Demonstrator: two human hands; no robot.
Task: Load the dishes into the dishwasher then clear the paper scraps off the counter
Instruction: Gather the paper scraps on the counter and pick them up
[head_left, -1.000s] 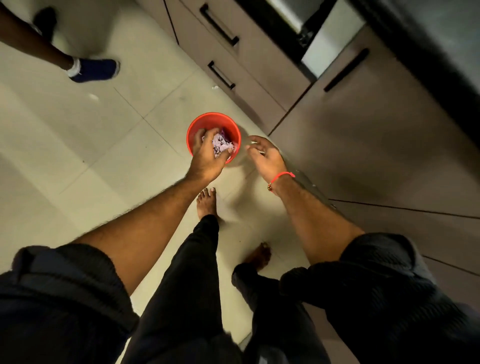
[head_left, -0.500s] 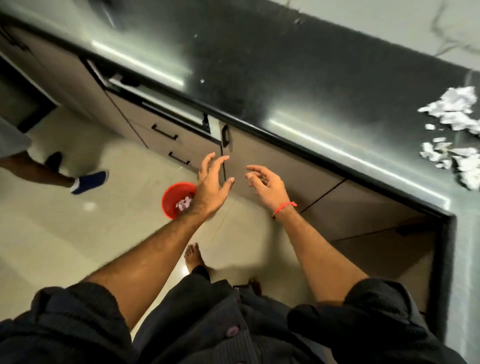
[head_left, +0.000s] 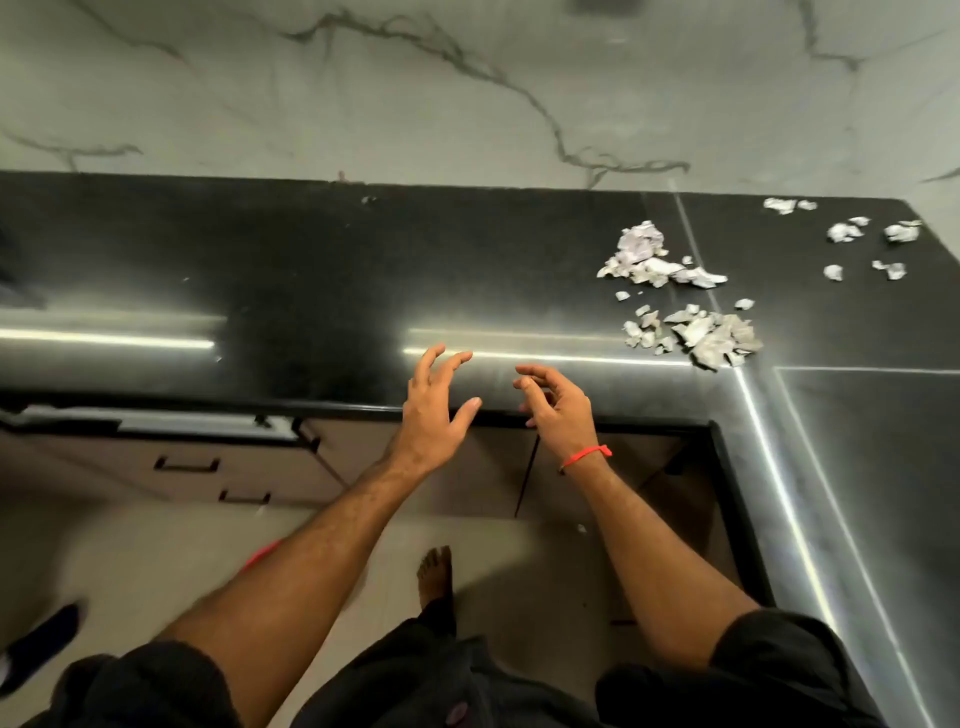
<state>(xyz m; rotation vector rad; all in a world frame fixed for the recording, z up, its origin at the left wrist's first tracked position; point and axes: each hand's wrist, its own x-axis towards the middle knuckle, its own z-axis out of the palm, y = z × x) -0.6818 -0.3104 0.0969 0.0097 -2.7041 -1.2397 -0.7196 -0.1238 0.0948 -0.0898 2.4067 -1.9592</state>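
Two empty hands, left (head_left: 434, 402) and right (head_left: 558, 410), hang loose by the counter (head_left: 322, 270); next, grab scraps (head_left: 696, 332) right of them.

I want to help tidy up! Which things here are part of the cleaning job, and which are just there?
Part of the job:
- paper scraps, scattered on the black counter
- left hand and right hand, both empty
- red bin, mostly hidden behind the left arm

Just there:
- cabinet drawers
- marble wall
- someone's dark shoe
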